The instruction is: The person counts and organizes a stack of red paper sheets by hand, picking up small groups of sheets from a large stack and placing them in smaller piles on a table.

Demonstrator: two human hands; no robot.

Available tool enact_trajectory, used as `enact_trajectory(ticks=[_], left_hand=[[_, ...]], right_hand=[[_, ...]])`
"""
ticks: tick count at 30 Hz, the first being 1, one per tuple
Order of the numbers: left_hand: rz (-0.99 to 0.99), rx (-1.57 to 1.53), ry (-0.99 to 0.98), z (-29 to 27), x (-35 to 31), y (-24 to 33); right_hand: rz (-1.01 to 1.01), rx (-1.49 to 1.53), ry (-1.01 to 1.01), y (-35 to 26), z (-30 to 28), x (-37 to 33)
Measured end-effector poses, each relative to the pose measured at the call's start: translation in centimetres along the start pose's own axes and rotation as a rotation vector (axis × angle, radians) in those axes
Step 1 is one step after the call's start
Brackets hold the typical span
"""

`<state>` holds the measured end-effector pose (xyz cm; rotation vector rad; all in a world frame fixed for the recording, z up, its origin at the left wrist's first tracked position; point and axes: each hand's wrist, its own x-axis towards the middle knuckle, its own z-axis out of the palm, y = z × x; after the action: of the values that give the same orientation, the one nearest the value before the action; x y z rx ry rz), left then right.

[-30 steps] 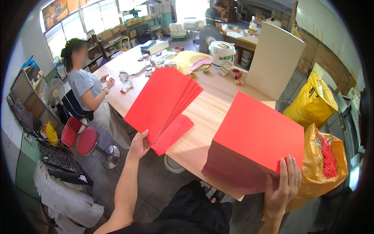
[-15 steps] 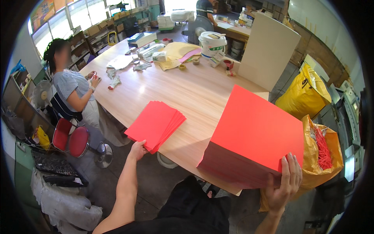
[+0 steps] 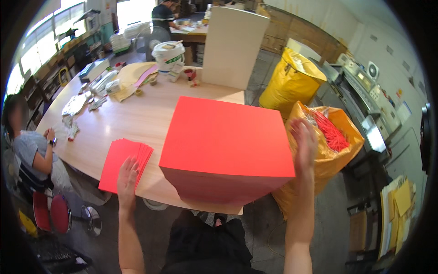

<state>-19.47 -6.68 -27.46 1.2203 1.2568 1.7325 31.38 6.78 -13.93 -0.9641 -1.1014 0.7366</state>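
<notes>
A tall block of stacked red paper (image 3: 228,137) stands at the table's near edge, in front of me. To its left lies a thin, fanned pile of red sheets (image 3: 116,162). Over the right part of that pile I hold my left hand (image 3: 127,177), fingers stretched out and nothing in them; whether it touches the paper I cannot tell. My right hand (image 3: 305,144), a little blurred, is raised beside the tall stack's right edge with its fingers extended and holds nothing.
Right of the wooden table (image 3: 137,112), an orange bag (image 3: 315,173) holds red shreds, with a yellow bag (image 3: 292,77) behind it. A pale upright board (image 3: 235,50) and a white bucket (image 3: 168,57) stand at the back. One person (image 3: 32,146) sits at left; another (image 3: 163,18) works far back.
The view has swung to the right. My left hand has released the near edge of the fanned sheets and moved over them. My right hand has lifted off the tall stack's near right corner.
</notes>
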Motion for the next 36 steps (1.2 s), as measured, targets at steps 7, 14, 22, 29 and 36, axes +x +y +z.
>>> enact_trajectory(ticks=[7,14,22,29,36], left_hand=[[0.24,-0.177,-0.197,15.3,0.1,8.4],[0.204,-0.061,-0.11,14.9,0.0,7.0],[0.284,-0.061,-0.097,15.4,0.1,6.8],[0.257,-0.136,-0.143,13.9,0.6,7.3],[0.549,0.117,-0.123,12.9,5.4,15.2]], right_hand=[[0.398,0.404,-0.179,4.8,3.9,5.4],[0.25,0.351,-0.344,6.9,3.5,6.1],[0.278,0.371,-0.31,8.2,3.4,6.6],[0.143,0.085,-0.192,6.9,3.6,5.5],[0.103,0.036,0.024,-0.9,-0.5,-4.6]])
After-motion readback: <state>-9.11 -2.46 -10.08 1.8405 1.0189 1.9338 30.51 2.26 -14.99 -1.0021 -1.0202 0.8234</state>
